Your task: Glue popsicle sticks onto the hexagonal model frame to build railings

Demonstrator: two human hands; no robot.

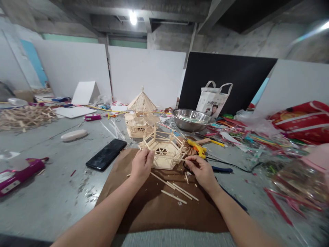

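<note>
A hexagonal model frame of pale wooden sticks (166, 164) rests on brown paper (154, 212) in front of me. Across its near side runs a thin wooden stick (177, 159). My right hand (202, 171) pinches the right end of this stick between thumb and fingertips. At the frame's left front corner, my left hand (141, 164) is closed around the stick's other end; its fingertips are partly hidden. Several loose wooden sticks (174, 197) lie on the paper between my forearms. Behind the frame stands a tiered wooden pavilion model (141, 115) with a pointed roof.
A black phone (106, 154) and a white oval case (74, 135) lie to the left. Right of the frame are a yellow glue gun (196, 147) and dark-blue-handled tool (222, 169). A metal bowl (192, 120) stands behind. Coloured scraps and a bottle (303, 175) occupy the right.
</note>
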